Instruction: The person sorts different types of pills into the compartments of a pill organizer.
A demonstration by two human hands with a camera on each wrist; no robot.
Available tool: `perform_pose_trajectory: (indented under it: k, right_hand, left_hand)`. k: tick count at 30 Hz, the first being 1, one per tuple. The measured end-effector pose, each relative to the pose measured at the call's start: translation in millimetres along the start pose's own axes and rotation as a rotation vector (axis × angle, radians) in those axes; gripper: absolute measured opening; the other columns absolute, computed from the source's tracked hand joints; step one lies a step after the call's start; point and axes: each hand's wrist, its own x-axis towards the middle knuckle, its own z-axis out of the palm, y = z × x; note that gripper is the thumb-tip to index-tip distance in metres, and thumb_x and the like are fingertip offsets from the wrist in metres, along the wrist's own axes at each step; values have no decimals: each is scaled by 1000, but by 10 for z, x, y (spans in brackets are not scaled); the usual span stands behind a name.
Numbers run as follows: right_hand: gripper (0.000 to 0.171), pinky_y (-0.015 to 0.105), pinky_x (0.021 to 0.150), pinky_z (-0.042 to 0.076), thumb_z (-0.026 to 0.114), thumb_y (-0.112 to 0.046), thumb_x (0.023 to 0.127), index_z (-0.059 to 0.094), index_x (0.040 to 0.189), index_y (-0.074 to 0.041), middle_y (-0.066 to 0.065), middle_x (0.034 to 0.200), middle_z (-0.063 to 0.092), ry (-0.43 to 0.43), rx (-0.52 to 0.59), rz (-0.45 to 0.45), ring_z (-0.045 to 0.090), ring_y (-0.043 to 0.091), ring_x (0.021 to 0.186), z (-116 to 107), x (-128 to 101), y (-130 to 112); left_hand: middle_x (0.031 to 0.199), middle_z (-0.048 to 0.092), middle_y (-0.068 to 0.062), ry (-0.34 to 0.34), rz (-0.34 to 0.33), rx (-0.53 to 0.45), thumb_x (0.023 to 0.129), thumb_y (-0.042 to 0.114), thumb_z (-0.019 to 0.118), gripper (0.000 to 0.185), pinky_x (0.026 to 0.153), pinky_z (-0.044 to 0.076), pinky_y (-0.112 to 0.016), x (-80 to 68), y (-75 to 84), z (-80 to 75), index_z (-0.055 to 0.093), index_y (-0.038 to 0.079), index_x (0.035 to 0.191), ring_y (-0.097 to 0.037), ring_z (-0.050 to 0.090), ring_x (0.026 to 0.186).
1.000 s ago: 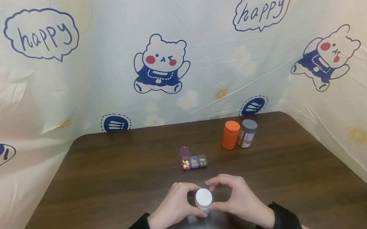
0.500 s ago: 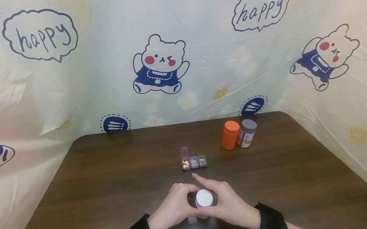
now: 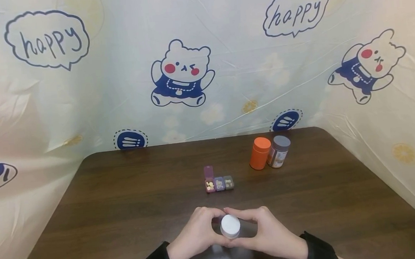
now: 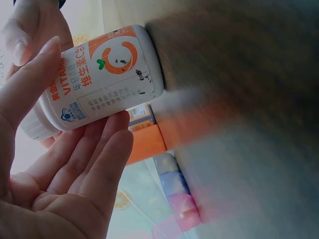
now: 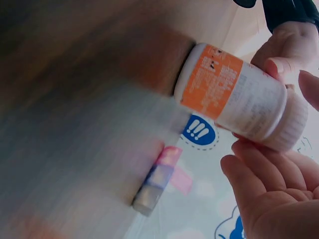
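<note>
A white vitamin C bottle [image 4: 99,74] with an orange-and-white label stands on the table between my hands, its ribbed white cap [image 3: 230,224] on top. My left hand [image 3: 197,235] holds the bottle just below the cap, thumb on the near side and fingers on the far side. From the other side, my right hand [image 3: 271,232] reaches thumb and forefinger around the cap; its other fingers [image 5: 259,174] lie close under it in the right wrist view. Beyond the hands sits a small three-part pill box [image 3: 219,184], its purple lid raised over pale tablets.
An orange bottle [image 3: 260,154] and a grey-lidded jar [image 3: 279,152] stand side by side at the back right of the dark wooden table [image 3: 143,189]. A printed cloth [image 3: 225,77] hangs behind and along the sides.
My right hand swung in over the cap, its thumb crossing in front, then turned back to the right with its forefinger at the cap's far side. The left hand and bottle stayed in place.
</note>
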Motion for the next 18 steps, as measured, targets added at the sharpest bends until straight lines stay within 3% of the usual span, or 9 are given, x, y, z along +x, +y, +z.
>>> perform_pose_trajectory:
  k: [3, 7, 11, 18]
  right_hand:
    - [55, 42, 102, 59, 81, -34, 93, 68, 137, -5, 11, 135, 72, 6, 6, -9, 67, 14, 127, -21, -27, 13]
    - [51, 33, 99, 60, 83, -34, 90, 73, 131, -6, 9, 128, 76, 55, -7, 1, 70, 10, 121, -15, -33, 25]
    - [47, 26, 94, 59, 87, -33, 86, 77, 124, -5, 8, 119, 80, 124, -52, -12, 72, 9, 114, 25, -23, 26]
    - [42, 27, 86, 62, 93, -32, 79, 81, 112, -9, 3, 106, 83, 233, -158, -60, 76, 8, 104, 75, 0, -2]
  left_hand:
    - [99, 82, 2, -6, 0, -7, 66, 23, 100, 46, 80, 48, -21, -8, 0, -2, 80, 9, 105, 1, 64, 91]
    - [98, 81, 2, -7, -10, -15, 65, 22, 100, 46, 79, 48, -21, -14, 4, -5, 80, 9, 104, 3, 62, 90]
    - [98, 82, 3, -5, -15, -29, 65, 22, 100, 46, 79, 47, -21, -19, 9, 2, 81, 9, 104, 3, 61, 89]
    - [93, 81, 5, 20, 1, -35, 64, 23, 101, 44, 75, 48, -19, -21, 23, 20, 81, 10, 101, 6, 60, 86]
